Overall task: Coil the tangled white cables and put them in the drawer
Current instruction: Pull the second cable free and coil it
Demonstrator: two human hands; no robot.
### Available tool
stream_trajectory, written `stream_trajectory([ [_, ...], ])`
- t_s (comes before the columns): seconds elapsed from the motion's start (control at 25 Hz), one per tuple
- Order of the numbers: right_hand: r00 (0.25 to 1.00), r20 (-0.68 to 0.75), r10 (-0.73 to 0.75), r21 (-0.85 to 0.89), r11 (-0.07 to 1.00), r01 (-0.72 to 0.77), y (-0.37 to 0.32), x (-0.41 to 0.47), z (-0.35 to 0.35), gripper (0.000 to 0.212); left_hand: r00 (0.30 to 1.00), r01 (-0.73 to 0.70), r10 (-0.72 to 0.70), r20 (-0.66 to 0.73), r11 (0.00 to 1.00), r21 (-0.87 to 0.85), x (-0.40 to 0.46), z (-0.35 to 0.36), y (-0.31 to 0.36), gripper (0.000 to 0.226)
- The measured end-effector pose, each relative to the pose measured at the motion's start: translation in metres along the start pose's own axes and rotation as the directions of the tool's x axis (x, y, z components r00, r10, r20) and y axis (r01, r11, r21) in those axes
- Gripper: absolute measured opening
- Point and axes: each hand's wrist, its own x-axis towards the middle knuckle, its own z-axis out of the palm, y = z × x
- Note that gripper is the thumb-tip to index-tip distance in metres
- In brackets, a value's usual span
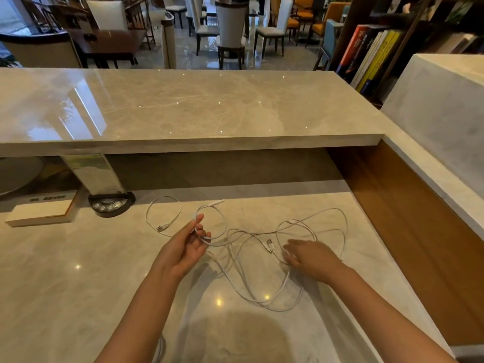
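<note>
A tangle of thin white cables [246,260] lies spread over the marble desk [65,271] in loose loops. My left hand [187,244] is raised palm-up and holds a loop of cable between thumb and fingers, the loop rising toward a plug end. My right hand [306,254] lies palm-down on the cables at the right, blurred, its fingers over a strand near a USB plug [269,243]. A separate short cable [163,214] forms a small loop farther left. No drawer is in view.
A raised marble counter [183,108] overhangs the back of the desk. A dark round socket unit [111,204] and a white box [42,212] sit at the back left. A wooden side panel [408,231] bounds the right. Books stand on a shelf [372,56] beyond.
</note>
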Motion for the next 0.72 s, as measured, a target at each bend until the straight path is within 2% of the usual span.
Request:
stream_trajectory([
  [0.04,0.991,-0.131,0.008,-0.031,0.999,-0.012,-0.004,0.001,-0.005,0.033,1.0,0.003,-0.003,0.012,1.0,-0.012,-0.001,0.003,-0.001,0.017],
  [0.08,0.962,-0.271,0.017,0.034,0.999,-0.008,-0.008,0.002,-0.012,0.032,1.0,0.006,-0.005,0.028,1.0,-0.02,-0.003,0.006,-0.003,0.018],
  [0.12,0.923,-0.381,0.055,0.211,0.977,0.029,-0.017,0.002,-0.021,0.031,0.999,0.009,-0.008,0.047,1.0,-0.02,-0.004,0.011,-0.004,0.018],
  [0.16,0.904,-0.415,0.104,0.439,0.893,0.099,-0.027,0.003,-0.03,0.03,0.998,0.012,-0.011,0.07,1.0,-0.013,-0.007,0.015,-0.007,0.019],
  [0.2,0.918,-0.38,0.113,0.643,0.746,0.174,-0.04,0.004,-0.04,0.031,0.995,0.014,-0.014,0.094,1.0,-0.003,-0.009,0.021,-0.009,0.022],
  [0.24,0.951,-0.304,0.06,0.766,0.609,0.206,-0.054,0.004,-0.047,0.032,0.993,0.014,-0.016,0.118,1.0,0.01,-0.012,0.025,-0.011,0.026],
  [0.32,0.982,-0.179,-0.064,0.884,0.428,0.189,-0.078,0.004,-0.047,0.037,0.987,-0.005,-0.002,0.162,0.999,0.045,-0.016,0.032,-0.011,0.028],
  [0.4,0.989,-0.106,-0.105,0.942,0.309,0.133,-0.089,0.003,-0.04,0.044,0.98,-0.044,0.027,0.198,0.996,0.082,-0.021,0.033,-0.006,0.026],
  [0.44,0.989,-0.103,-0.105,0.942,0.309,0.131,-0.091,0.004,-0.037,0.043,0.977,-0.063,0.041,0.21,0.993,0.1,-0.022,0.033,-0.003,0.026],
  [0.56,0.97,-0.211,-0.118,0.863,0.444,0.242,-0.089,0.003,-0.041,0.016,0.968,-0.131,0.09,0.233,0.977,0.166,-0.025,0.03,0.0,0.022],
  [0.64,0.968,-0.209,-0.139,0.84,0.481,0.251,-0.081,0.001,-0.052,0.016,0.962,-0.195,0.135,0.239,0.949,0.247,-0.027,0.032,0.003,0.023],
  [0.72,0.973,-0.15,-0.177,0.778,0.586,0.227,-0.062,-0.002,-0.061,0.016,0.957,-0.251,0.171,0.235,0.894,0.371,-0.028,0.033,0.006,0.024],
])
